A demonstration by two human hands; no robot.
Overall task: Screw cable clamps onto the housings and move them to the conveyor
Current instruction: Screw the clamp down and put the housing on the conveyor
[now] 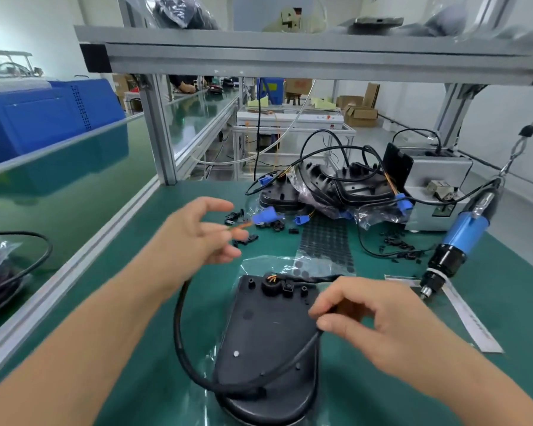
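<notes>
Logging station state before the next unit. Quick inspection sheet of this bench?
Surface: green mat, plastic film under the near housing.
Job's things: black housing lies flat by the hands, a clamp at its top edge; more housings piled at the back; loose clamps on the right.
Clutter: sheet of black pads, metal ruler.
Grippers: left hand pinches the orange wire ends behind the blue connector; right hand pinches the black cable.
Cables: that cable loops around the housing's left side.
Surroundings: blue screwdriver hangs at right; conveyor to the left.
</notes>
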